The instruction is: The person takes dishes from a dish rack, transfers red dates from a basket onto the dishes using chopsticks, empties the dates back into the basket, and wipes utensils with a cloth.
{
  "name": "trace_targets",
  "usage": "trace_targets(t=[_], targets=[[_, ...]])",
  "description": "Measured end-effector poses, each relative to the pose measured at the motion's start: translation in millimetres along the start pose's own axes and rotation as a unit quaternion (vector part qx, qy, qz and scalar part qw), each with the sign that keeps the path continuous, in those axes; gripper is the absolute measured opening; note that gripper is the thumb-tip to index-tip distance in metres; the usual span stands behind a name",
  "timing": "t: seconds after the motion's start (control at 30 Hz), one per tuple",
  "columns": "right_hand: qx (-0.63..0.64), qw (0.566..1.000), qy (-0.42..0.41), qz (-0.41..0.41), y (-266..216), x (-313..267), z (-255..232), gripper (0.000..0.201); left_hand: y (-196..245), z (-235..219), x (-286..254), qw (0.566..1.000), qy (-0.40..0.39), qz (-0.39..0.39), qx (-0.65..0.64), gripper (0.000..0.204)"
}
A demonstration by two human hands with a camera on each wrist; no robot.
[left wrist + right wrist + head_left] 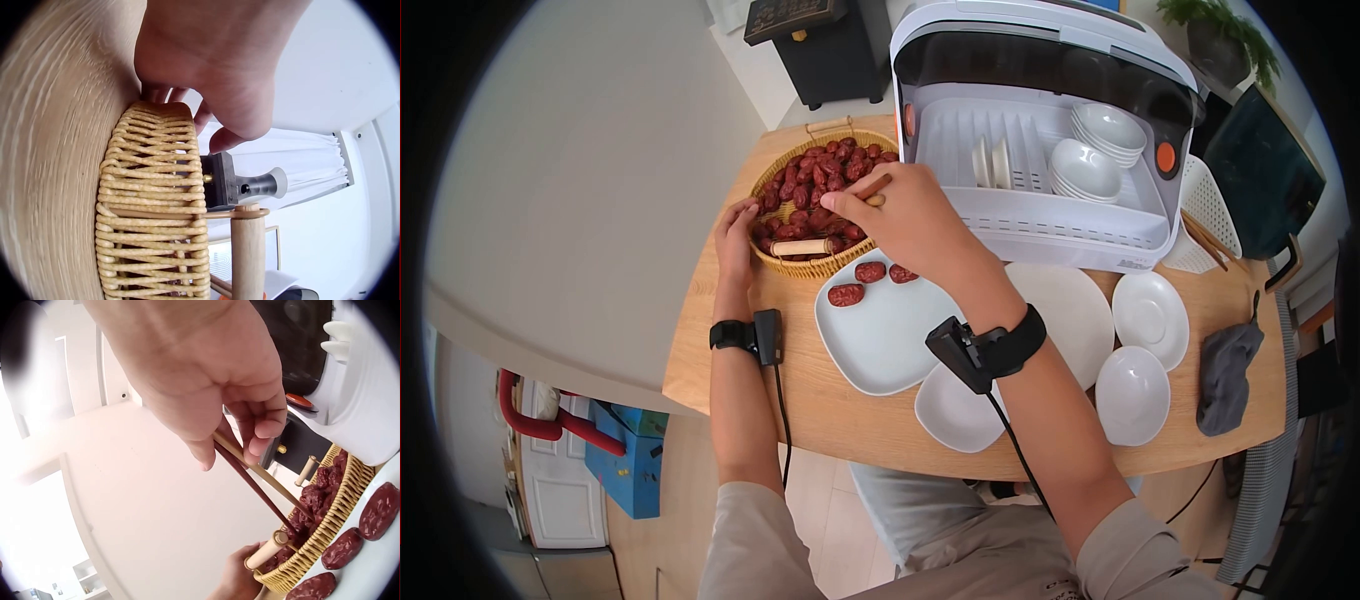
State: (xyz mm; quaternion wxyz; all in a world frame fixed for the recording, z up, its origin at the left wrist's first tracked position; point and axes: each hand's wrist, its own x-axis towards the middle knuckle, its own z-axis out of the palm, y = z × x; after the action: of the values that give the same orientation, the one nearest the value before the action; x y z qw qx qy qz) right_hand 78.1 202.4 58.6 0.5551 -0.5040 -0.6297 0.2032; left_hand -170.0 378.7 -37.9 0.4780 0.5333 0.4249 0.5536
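Note:
My right hand (915, 215) holds a pair of wooden chopsticks (265, 477) over a round wicker basket (153, 187) heaped with dried red dates (825, 172). In the right wrist view, the chopstick tips reach in among the dates. My left hand (737, 240) grips the basket's left side, thumb up by the rim and fingers along the outer wall, partly hidden behind the weave in the left wrist view. Just in front of the basket, a white square plate (880, 345) bears three dates (846, 295) near its far edge; my right forearm covers its right side.
A white dish cabinet (1040, 225) with raised dark lid holds bowls (1086, 170) and upright plates. White dishes (1133, 395) lie at right front, beside a grey cloth (1229, 380). A white perforated holder (1200, 215) with chopsticks stands right. A black box (825, 60) is behind the basket.

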Motion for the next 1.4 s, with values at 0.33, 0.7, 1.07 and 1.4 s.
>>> trace_targets(t=[0.33,0.7,1.07,1.4], targets=[[-0.046,0.999,-0.021,0.0,-13.7,-2.2,-8.0,0.033,-2.0,-1.5,-0.2,1.0,-0.001,0.002,0.004,0.023],[-0.032,0.999,-0.039,0.012,-2.9,-1.9,-7.5,0.029,-3.6,-2.2,1.6,1.0,0.006,-0.003,0.014,0.024],[-0.097,0.993,-0.007,-0.069,-42.7,-3.8,-39.9,0.021,2.0,0.3,-3.8,0.999,0.012,0.011,0.049,0.029],[-0.458,0.884,0.088,-0.035,-126.1,-85.9,-116.4,0.017,-12.7,-8.3,8.4,0.997,0.034,0.004,-0.067,0.041]])
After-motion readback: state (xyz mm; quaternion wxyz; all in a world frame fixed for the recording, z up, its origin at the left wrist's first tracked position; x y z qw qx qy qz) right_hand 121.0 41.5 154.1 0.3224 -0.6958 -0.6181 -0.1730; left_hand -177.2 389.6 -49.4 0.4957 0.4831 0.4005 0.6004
